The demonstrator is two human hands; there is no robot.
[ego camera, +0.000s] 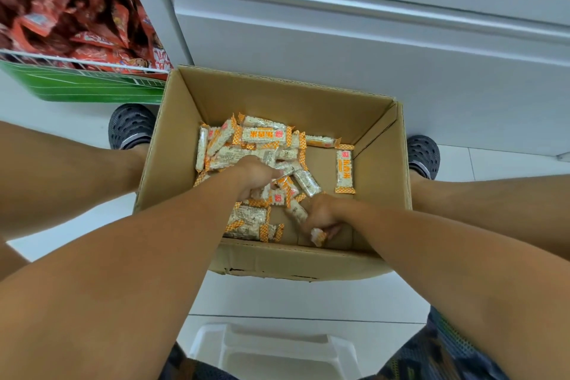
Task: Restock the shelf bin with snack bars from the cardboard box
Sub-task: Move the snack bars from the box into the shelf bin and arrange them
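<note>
White floor tiles carry the cardboard box (172,163); inside, both hands, left (256,176) and right (320,216), grip snack bars (265,136).

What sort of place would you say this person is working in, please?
Most likely a small shop or convenience store. A wire basket is heaped with red snack packets, white display shelving stands ahead, and both hands reach into a cardboard box of snack bars on the tiled floor.
</note>
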